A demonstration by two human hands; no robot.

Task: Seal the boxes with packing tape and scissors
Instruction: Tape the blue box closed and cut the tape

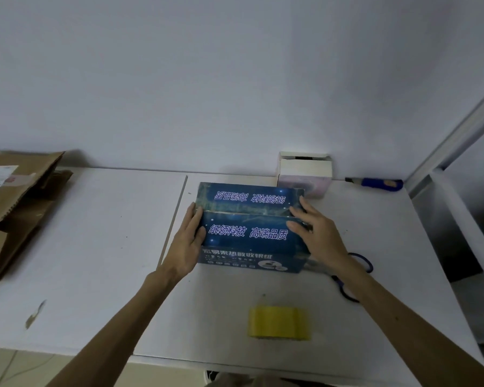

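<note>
Now, the yellow tape roll [278,322] stands on its edge near the front of the white table [95,247], well apart from both hands; a nudge could, I judge, send it rolling off. Just beyond, the blue-handled scissors [359,263] lie partly under the right forearm, where a sweep of the arm might drag them. Farther in, the blue box [249,233] sits between the hands. The left hand [189,241] lies with straight fingers flat against the box's left end. The right hand [316,233] rests spread, extended fingers on the right end of the two top flaps. Neither grips anything. The flaps meet with a slight step, so lifting a hand to fetch tape may let them spring up or skew the seam. Behind stand a small white box [305,171] and a blue utility knife [380,183].
</note>
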